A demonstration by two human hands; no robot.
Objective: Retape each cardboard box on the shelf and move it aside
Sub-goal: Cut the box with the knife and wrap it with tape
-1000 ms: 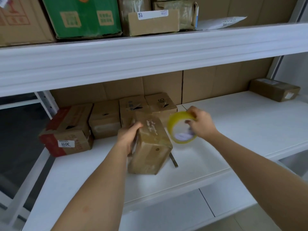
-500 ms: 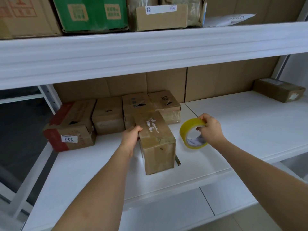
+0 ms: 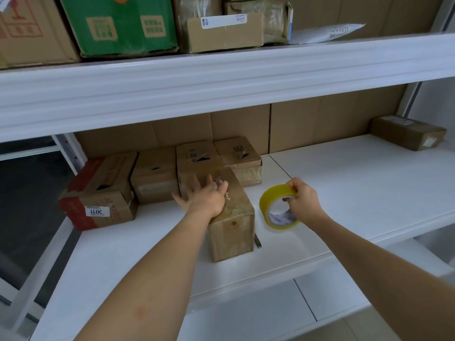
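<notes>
A tall brown cardboard box [image 3: 232,232] stands on the white shelf [image 3: 344,183], in front of a row of boxes. My left hand [image 3: 205,198] lies flat on its top with fingers spread. To the right, my right hand [image 3: 301,201] grips a roll of yellow tape [image 3: 275,207], held on edge just above the shelf beside the box. Behind stand a red-sided box labelled 3011 [image 3: 101,195], a plain box [image 3: 155,175], another box [image 3: 197,158] and a box marked with "9H" [image 3: 240,158].
A dark narrow strip [image 3: 257,241] lies on the shelf by the box's right foot. A lone box [image 3: 407,132] sits at the far right back. The upper shelf [image 3: 221,75] overhangs, carrying a green box [image 3: 120,23] and more parcels.
The box went from tilted to upright on the shelf. My left hand shifted from its side to lie flat on top. My right hand lowered the tape roll to the right.
</notes>
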